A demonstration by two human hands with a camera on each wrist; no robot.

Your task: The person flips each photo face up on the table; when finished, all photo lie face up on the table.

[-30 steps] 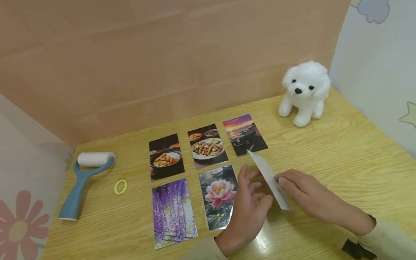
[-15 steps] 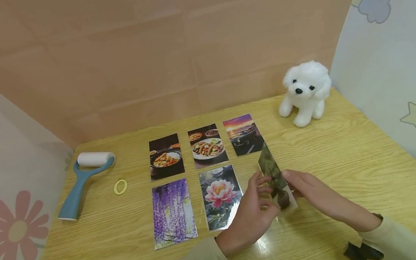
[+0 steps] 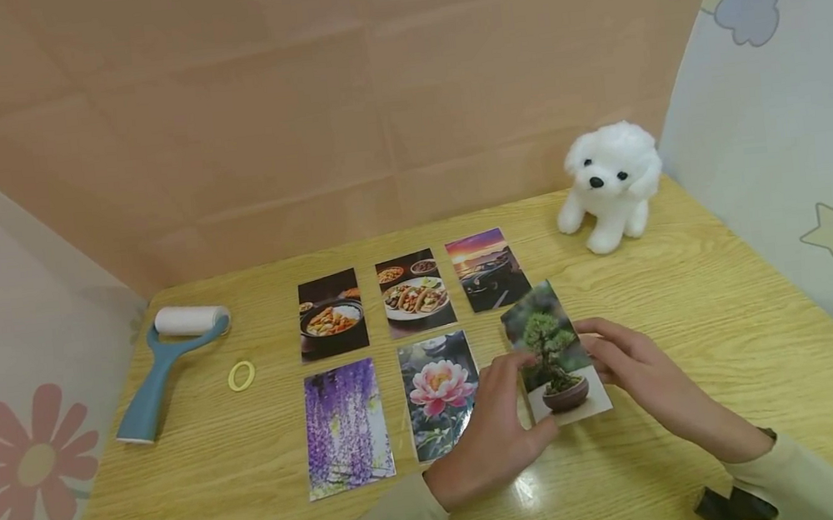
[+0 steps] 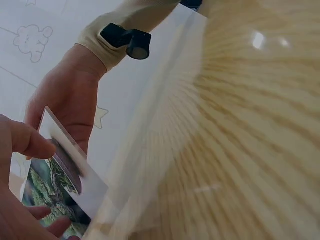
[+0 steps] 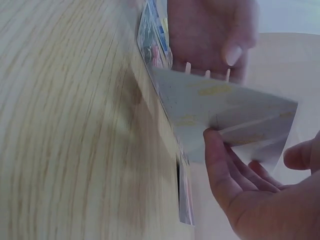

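A bonsai photo card point(image 3: 563, 371) stands tilted between my two hands, its picture facing the head camera. My left hand point(image 3: 489, 433) holds it at the left edge, thumb and fingertips overlapping the printed face. On the other side my right hand point(image 3: 646, 380) holds it at the right edge, fingers curling to the back. The pale back of the card point(image 5: 220, 110) shows in the right wrist view with those fingers against it and the thumb apart. Close left of the card lie a lotus photo card point(image 3: 436, 388) and a wisteria photo card point(image 3: 345, 426).
Behind lie a rice-bowl card point(image 3: 331, 314), a taco card point(image 3: 415, 292) and a sunset car card point(image 3: 489, 270). A white plush dog point(image 3: 612, 182) sits back right. Left on the wooden table point(image 3: 233, 462) are a blue-handled lint roller point(image 3: 159, 368) and a yellow ring point(image 3: 233, 376).
The bonsai card has turned from nearly edge-on, first its pale back showing, until its picture faces the head camera. The right hand has shifted slightly right; the other cards have stayed put.
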